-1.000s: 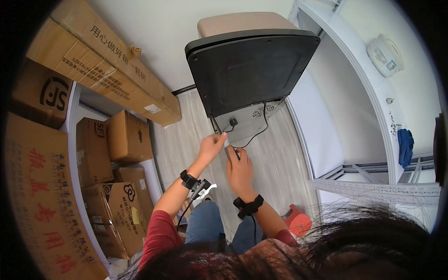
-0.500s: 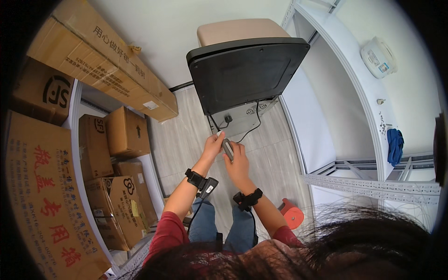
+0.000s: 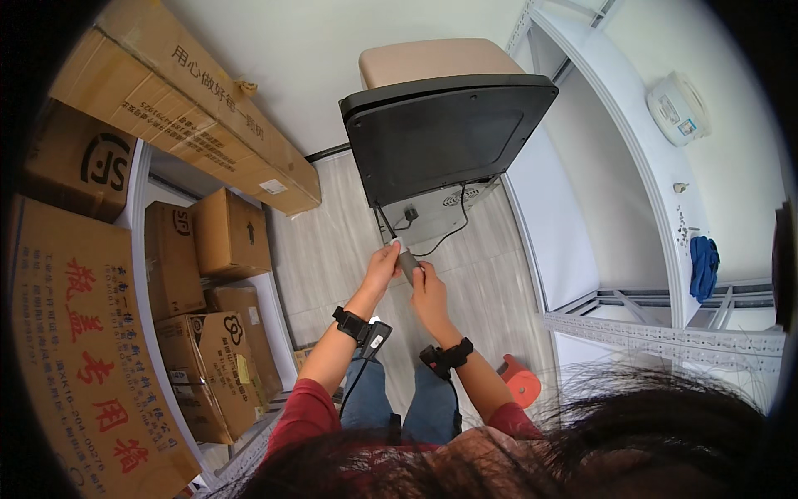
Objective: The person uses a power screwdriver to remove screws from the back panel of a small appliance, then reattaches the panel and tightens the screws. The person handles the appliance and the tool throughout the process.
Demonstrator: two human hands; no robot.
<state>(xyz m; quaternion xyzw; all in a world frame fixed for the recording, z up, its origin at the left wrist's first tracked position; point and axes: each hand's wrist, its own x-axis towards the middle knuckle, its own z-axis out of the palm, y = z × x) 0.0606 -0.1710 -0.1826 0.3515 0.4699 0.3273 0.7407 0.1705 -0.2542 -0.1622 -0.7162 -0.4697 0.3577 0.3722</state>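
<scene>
Both hands meet around a grey, rounded, stick-like piece [image 3: 408, 263] with a pale upper end; its kind is not clear. My left hand [image 3: 382, 268] is closed around the pale end. Pinching the lower end is my right hand [image 3: 430, 299], its fingertips partly hidden. Beyond the hands stands a grey machine [image 3: 434, 223] with a vent and cords on its side. Its large black panel [image 3: 445, 133] tilts toward me. A black cord [image 3: 384, 223] runs from the panel's lower left corner down to the pale end, and another black cord [image 3: 460, 226] curves down toward the piece.
Cardboard boxes [image 3: 229, 233] fill the shelf at left, with a long carton [image 3: 212, 116] leaning beside them. At right, a white shelf [image 3: 636, 150] bears a white container [image 3: 677, 108] and a blue bundle [image 3: 703, 268]. A red object [image 3: 521, 385] lies on the floor near my right forearm.
My right hand has shifted slightly down and right along the grey piece, leaving more of it exposed. The left hand keeps its hold on the pale end. The whole view has shifted slightly.
</scene>
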